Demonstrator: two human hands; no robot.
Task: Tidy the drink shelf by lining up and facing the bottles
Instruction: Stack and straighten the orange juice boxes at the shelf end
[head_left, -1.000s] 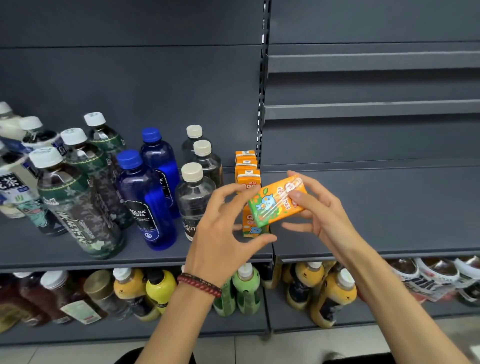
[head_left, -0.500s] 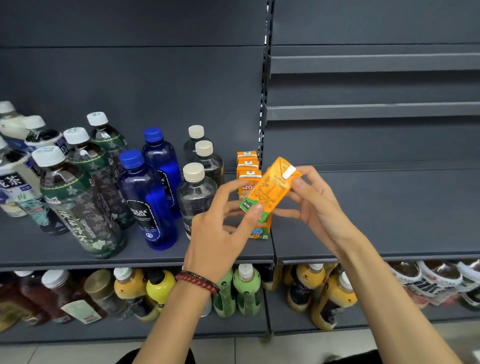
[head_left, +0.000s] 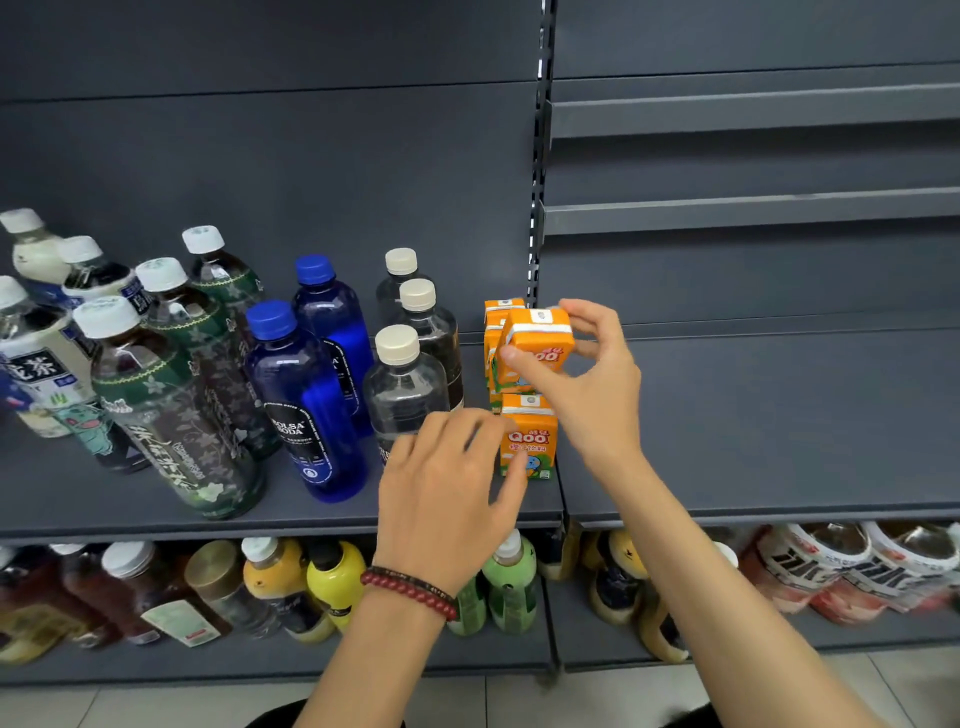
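**At the right end of the drink shelf: a carton in my right hand**

Between my right thumb (head_left: 511, 358) and the fingers curled round its far side sits a small orange juice carton with a white band across its top (head_left: 540, 345). It is close to upright, with its red "Qoo" print facing me. My right hand (head_left: 597, 405) grips it from the right, above and just behind the front orange carton (head_left: 530, 436), which stands on the dark grey metal shelf (head_left: 753, 431). My palm hides the held carton's base, so I cannot tell whether it rests on anything. More orange cartons (head_left: 501, 306) stand in a line behind it, running back towards the slotted shelf post (head_left: 537, 208).

My left hand (head_left: 447, 499) holds nothing. Its fingers are loosely spread and a little blurred, and the thumb tip overlaps the front carton's lower left corner; I cannot tell whether it touches. A red bead bracelet (head_left: 410, 592) circles that wrist.

Just left of the cartons stand three clear bottles with cream caps (head_left: 405, 384), one behind another. Next come two deep blue bottles with blue caps (head_left: 306, 395), then dark tea bottles with green patterned labels and white caps (head_left: 171, 415), leaning at different angles. Further left is a cluster of white-capped bottles (head_left: 36, 364). On the shelf below are yellow, green and brown bottles (head_left: 332, 577).
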